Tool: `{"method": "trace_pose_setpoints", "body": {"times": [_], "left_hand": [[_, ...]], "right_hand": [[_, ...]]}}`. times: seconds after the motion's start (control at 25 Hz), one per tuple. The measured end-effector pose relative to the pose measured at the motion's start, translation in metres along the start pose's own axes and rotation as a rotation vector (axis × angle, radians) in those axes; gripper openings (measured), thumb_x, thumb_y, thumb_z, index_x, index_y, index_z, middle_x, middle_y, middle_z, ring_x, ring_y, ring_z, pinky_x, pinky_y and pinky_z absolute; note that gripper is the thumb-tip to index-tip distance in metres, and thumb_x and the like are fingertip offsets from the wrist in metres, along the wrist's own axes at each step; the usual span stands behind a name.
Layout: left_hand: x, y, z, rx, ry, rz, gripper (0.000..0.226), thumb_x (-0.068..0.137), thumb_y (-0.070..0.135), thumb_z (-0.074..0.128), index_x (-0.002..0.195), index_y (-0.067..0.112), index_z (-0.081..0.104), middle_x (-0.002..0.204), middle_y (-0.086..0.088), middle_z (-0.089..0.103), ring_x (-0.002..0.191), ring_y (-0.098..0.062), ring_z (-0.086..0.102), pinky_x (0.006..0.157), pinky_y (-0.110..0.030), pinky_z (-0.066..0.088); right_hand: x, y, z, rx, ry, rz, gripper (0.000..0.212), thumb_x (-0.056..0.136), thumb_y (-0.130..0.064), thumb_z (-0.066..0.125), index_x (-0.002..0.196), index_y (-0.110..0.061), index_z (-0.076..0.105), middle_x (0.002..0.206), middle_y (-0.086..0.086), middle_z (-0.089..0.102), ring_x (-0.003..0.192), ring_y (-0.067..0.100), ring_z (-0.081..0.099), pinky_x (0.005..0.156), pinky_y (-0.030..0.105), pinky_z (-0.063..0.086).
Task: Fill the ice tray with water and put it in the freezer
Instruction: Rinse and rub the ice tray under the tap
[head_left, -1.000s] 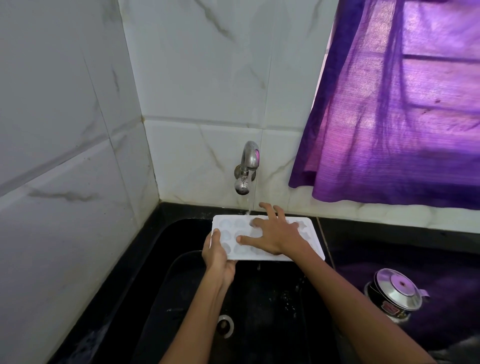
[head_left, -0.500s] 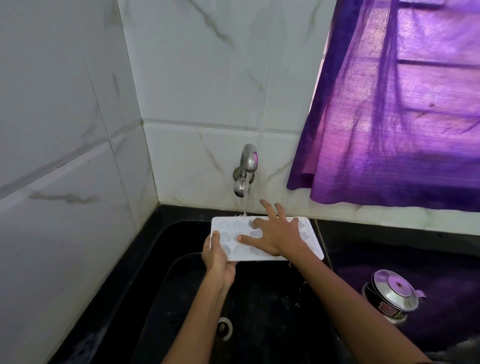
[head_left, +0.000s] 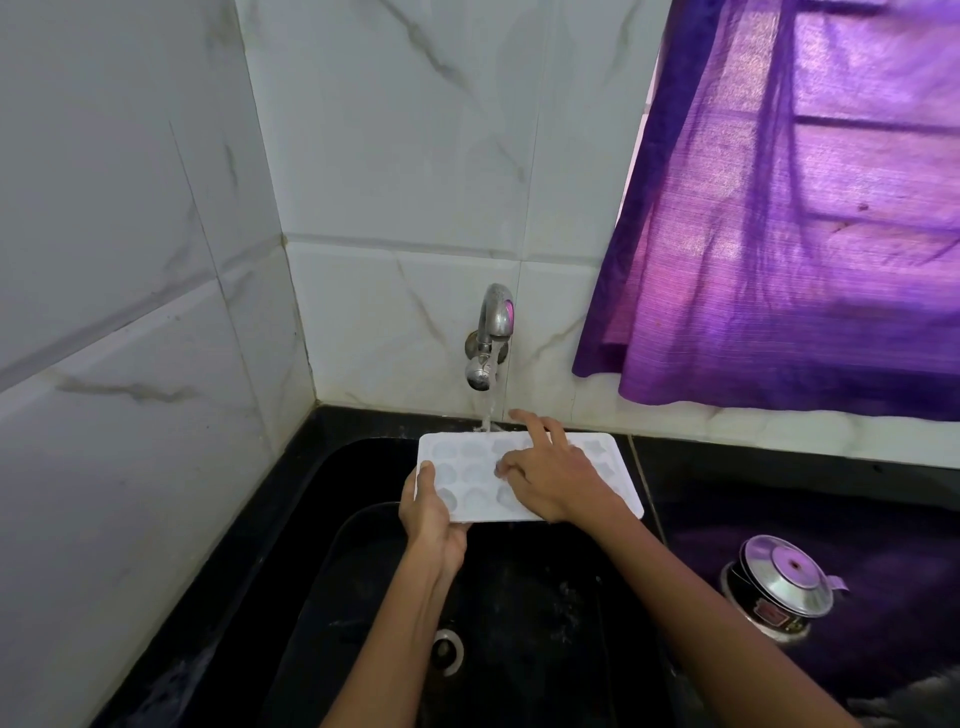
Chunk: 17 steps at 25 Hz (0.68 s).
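Observation:
A white ice tray (head_left: 470, 475) with several round cells is held level over the black sink (head_left: 322, 597), under the wall tap (head_left: 491, 338). A thin stream of water (head_left: 488, 413) falls from the tap onto the tray's far edge. My left hand (head_left: 428, 512) grips the tray's near left corner, thumb on top. My right hand (head_left: 553, 473) lies flat across the middle of the tray, fingers spread and touching the cells, covering part of it.
A steel lidded pot (head_left: 779, 587) stands on the dark counter to the right of the sink. A purple curtain (head_left: 789, 218) hangs over the window at the upper right. White marble tiles close off the left and back. The sink drain (head_left: 449, 652) lies below my arms.
The tray stays under the running tap, held the same way. My right hand's fingers have shifted slightly over the cells.

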<state>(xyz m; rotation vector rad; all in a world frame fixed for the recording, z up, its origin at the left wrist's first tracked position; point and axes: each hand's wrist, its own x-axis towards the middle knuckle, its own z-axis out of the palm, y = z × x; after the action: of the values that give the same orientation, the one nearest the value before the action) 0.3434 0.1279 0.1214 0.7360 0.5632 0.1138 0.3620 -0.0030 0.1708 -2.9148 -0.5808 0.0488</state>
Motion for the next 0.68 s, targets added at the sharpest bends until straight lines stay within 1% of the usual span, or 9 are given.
{"method": "trace_pose_setpoints", "body": {"times": [0.08, 0.16, 0.28, 0.36, 0.48, 0.56, 0.68], "left_hand": [[0.0031, 0.0019, -0.0014, -0.006, 0.009, 0.006, 0.034, 0.097, 0.026, 0.047, 0.127, 0.012, 0.051, 0.1, -0.011, 0.064, 0.086, -0.029, 0.063, 0.067, -0.043, 0.054], [0.0059, 0.0038, -0.0035, -0.004, 0.02, 0.011, 0.034, 0.097, 0.026, 0.048, 0.127, 0.012, 0.052, 0.103, -0.012, 0.064, 0.086, -0.029, 0.063, 0.066, -0.043, 0.054], [0.0019, 0.0016, -0.0031, -0.008, 0.008, 0.006, 0.033, 0.097, 0.026, 0.048, 0.126, 0.011, 0.052, 0.103, -0.012, 0.065, 0.087, -0.03, 0.064, 0.07, -0.045, 0.055], [0.0017, 0.0015, -0.002, -0.016, 0.015, 0.014, 0.034, 0.097, 0.026, 0.047, 0.127, 0.011, 0.052, 0.1, -0.011, 0.065, 0.087, -0.029, 0.064, 0.068, -0.045, 0.057], [0.0087, 0.0056, -0.0069, -0.011, 0.032, 0.033, 0.035, 0.096, 0.026, 0.048, 0.128, 0.01, 0.051, 0.099, -0.01, 0.064, 0.085, -0.028, 0.063, 0.064, -0.043, 0.055], [0.0082, 0.0057, -0.01, -0.008, 0.036, 0.023, 0.035, 0.096, 0.026, 0.049, 0.128, 0.012, 0.051, 0.1, -0.01, 0.064, 0.087, -0.028, 0.063, 0.067, -0.044, 0.054], [0.0042, 0.0028, -0.0093, -0.014, 0.035, 0.004, 0.033, 0.096, 0.026, 0.049, 0.127, 0.014, 0.051, 0.1, -0.01, 0.064, 0.088, -0.029, 0.064, 0.07, -0.046, 0.055]], "right_hand": [[-0.0026, -0.0008, -0.0012, -0.02, -0.024, -0.007, 0.034, 0.098, -0.032, 0.035, 0.117, -0.031, 0.064, 0.157, -0.006, 0.008, 0.142, 0.023, 0.006, 0.108, 0.051, 0.029], [-0.0041, -0.0002, -0.0027, -0.049, -0.052, -0.013, 0.035, 0.098, -0.032, 0.034, 0.116, -0.033, 0.064, 0.157, -0.006, 0.008, 0.143, 0.024, 0.003, 0.111, 0.055, 0.021], [-0.0019, -0.0025, -0.0028, -0.157, 0.001, 0.015, 0.036, 0.098, -0.035, 0.033, 0.111, -0.034, 0.066, 0.158, -0.007, 0.005, 0.145, 0.027, -0.002, 0.112, 0.061, 0.011], [-0.0009, -0.0069, 0.0007, -0.202, 0.032, 0.012, 0.035, 0.099, -0.037, 0.033, 0.114, -0.036, 0.064, 0.16, -0.006, 0.001, 0.146, 0.028, -0.005, 0.112, 0.062, 0.009], [-0.003, -0.005, 0.0045, -0.135, -0.013, -0.043, 0.035, 0.099, -0.036, 0.033, 0.121, -0.038, 0.06, 0.159, -0.005, 0.002, 0.146, 0.028, -0.005, 0.113, 0.062, 0.004], [-0.0012, -0.0017, 0.0038, -0.139, -0.031, -0.018, 0.034, 0.099, -0.037, 0.033, 0.118, -0.039, 0.061, 0.159, -0.007, 0.004, 0.146, 0.028, -0.006, 0.113, 0.063, 0.001], [0.0019, -0.0074, 0.0058, -0.177, 0.018, 0.012, 0.033, 0.099, -0.038, 0.034, 0.115, -0.038, 0.062, 0.16, -0.005, 0.002, 0.146, 0.03, -0.007, 0.112, 0.064, 0.0]]}}
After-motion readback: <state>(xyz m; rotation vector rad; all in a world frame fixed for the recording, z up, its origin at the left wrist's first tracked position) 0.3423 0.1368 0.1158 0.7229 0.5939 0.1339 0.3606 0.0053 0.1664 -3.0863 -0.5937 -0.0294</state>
